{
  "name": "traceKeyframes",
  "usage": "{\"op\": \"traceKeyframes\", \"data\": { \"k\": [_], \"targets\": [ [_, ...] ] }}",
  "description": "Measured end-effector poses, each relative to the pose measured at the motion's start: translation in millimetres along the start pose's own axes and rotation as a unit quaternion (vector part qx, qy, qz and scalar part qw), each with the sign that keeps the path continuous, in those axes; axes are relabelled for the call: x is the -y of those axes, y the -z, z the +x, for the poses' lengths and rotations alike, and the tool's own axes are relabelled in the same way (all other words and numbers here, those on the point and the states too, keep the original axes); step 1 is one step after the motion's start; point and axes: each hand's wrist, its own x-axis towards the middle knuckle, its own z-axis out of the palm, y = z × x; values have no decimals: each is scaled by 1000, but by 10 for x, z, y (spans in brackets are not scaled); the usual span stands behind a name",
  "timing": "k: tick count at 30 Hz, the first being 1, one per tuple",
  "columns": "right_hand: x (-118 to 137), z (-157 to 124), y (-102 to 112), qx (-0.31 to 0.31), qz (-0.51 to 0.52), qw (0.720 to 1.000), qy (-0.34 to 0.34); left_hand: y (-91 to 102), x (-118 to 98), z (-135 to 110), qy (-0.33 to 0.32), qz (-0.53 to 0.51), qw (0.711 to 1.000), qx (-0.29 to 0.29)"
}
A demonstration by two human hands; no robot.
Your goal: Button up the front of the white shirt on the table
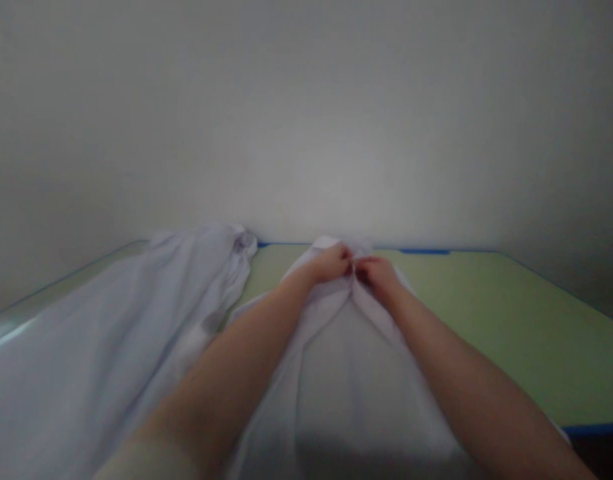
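A white garment (353, 373), perhaps a coat or shirt, lies spread out in front of me with its far end near the wall. Its two front edges run together at the point where both hands meet. My left hand (335, 262) is closed, pinching the cloth near the collar area. Right beside it, my right hand (377, 272) pinches the same spot from the other side, fingertips almost touching the left ones. Whether a button or fastener sits between the fingers is too small and blurred to tell.
To the left, a second white cloth or garment (151, 327) lies in loose folds. Beneath both is a green tabletop (486, 320) edged with blue tape (426, 251). A plain pale wall (306, 120) rises behind the table's far edge.
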Motion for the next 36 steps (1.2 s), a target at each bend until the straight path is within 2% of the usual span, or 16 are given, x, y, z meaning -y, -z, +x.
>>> {"op": "traceKeyframes", "data": {
  "k": [3, 9, 13, 19, 24, 27, 31, 34, 36],
  "targets": [
    [78, -40, 32, 6, -67, 997, 22, 0, -11, -1, -2, 12, 1000, 7],
    [162, -55, 108, 26, -139, 985, 96, -32, -9, 27, -27, 44, 998, -47],
    [151, -63, 67, 5, -155, 983, 100, -51, 41, 58, -42, 20, 998, -39],
    [179, -60, 117, 22, -131, 987, 94, -56, 134, 97, -48, -35, 998, -23],
    [144, -50, 102, 9, -31, 999, 13, -66, 120, 80, -87, -7, 995, -48],
    [100, -38, 47, 3, 5, 1000, -18, -55, 70, 48, -111, 27, 991, -65],
    [54, 17, 16, 7, 78, 995, -69, -20, 8, 6, -135, 65, 987, -58],
    [27, 71, 26, 20, 143, 983, -114, -12, -3, 0, -129, 66, 987, -62],
    [16, 87, 32, 23, 155, 980, -120, -23, 11, 14, -107, 47, 990, -75]
  ]
}}
